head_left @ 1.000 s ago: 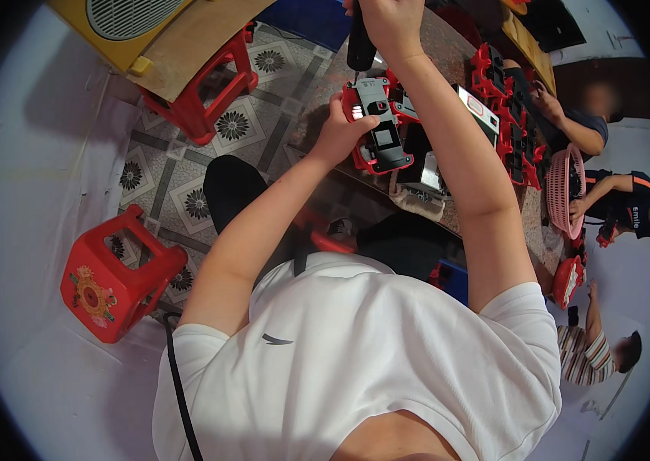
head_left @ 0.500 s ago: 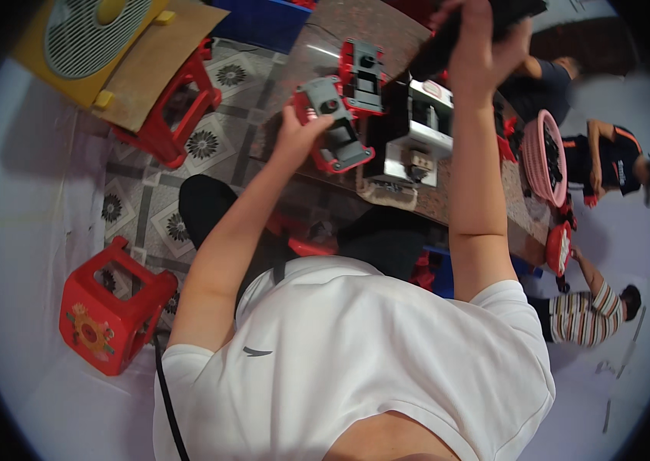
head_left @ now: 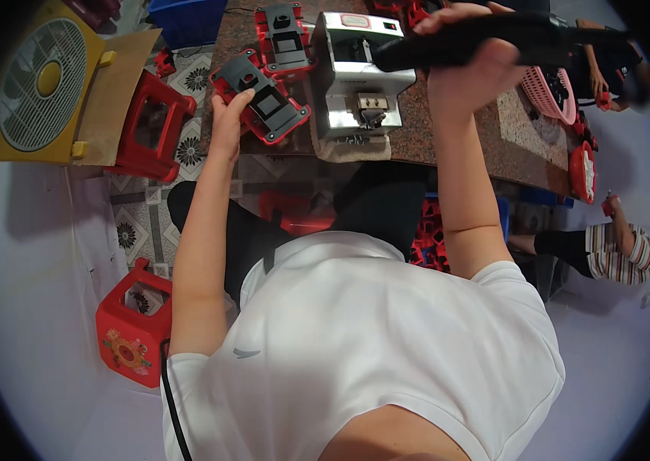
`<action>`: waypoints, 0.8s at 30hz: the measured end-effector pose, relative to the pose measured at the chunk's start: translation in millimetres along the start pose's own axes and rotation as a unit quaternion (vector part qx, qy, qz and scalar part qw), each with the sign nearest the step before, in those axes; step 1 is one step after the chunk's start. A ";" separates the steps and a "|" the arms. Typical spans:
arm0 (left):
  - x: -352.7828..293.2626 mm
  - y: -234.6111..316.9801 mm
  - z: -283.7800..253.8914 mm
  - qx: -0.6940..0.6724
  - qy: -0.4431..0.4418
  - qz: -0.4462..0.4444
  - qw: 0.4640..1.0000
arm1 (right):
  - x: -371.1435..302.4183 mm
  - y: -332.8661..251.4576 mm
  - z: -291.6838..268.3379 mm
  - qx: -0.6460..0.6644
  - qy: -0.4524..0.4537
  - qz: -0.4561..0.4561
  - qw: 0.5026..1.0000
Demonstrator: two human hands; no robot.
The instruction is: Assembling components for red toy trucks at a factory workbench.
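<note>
My left hand (head_left: 229, 127) grips the near left corner of a red and grey plastic housing (head_left: 267, 104), thumb on top of its grey face. The housing has a round black knob and a square recess. A matching housing (head_left: 286, 40) lies just beyond it on the table. My right hand (head_left: 467, 77) is raised over the right side of the table, fingers and thumb around a long black object (head_left: 486, 40). Its exact kind cannot be made out. A boxy silver machine (head_left: 356, 81) stands between my hands, partly behind the black object's left end.
The speckled stone table (head_left: 417, 131) carries a pink basket (head_left: 559, 96) and a red bowl (head_left: 582, 173) at right. A yellow fan (head_left: 44, 73) and red stools (head_left: 137, 330) stand at left. A striped-shirted person (head_left: 617, 246) and another are at work on the right.
The view has swung, so the table and machine appear further left. My right hand and the black object have come lower, nearer the machine. My left hand still holds the housing, which lies flatter.
</note>
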State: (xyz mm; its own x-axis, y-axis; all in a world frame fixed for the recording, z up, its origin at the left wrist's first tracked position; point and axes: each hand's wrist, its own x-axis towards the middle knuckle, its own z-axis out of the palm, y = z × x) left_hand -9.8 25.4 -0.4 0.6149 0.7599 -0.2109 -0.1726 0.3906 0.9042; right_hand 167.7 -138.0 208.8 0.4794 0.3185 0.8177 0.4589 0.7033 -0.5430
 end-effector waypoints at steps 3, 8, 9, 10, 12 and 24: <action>-3.1 2.3 6.1 -0.002 0.002 -0.007 1.000 | -12.1 -15.0 -13.9 0.055 0.034 0.127 0.990; -3.2 1.8 4.6 -0.003 0.000 0.001 1.000 | -55.5 11.9 -40.9 -0.047 -0.081 0.044 0.995; -2.3 0.8 3.8 -0.002 -0.002 0.003 1.000 | -60.0 13.3 -42.2 -0.041 -0.084 0.042 0.995; -2.2 1.5 4.5 -0.001 -0.003 0.005 1.000 | -62.2 12.7 -42.0 -0.051 -0.099 0.029 0.993; -4.2 1.9 5.2 0.001 0.000 0.000 1.000 | -69.6 12.2 -40.6 -0.064 -0.100 0.032 0.992; -2.4 -0.3 0.4 0.007 -0.004 0.000 1.000 | -74.8 15.2 -37.4 -0.051 -0.092 0.049 0.993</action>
State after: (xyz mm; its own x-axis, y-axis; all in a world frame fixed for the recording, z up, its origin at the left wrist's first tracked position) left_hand -10.9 23.2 -0.1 0.6213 0.7557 -0.2074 -0.1627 0.3833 0.9092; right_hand 166.8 -174.9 132.2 0.3854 0.4988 0.7764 0.4954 0.5980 -0.6301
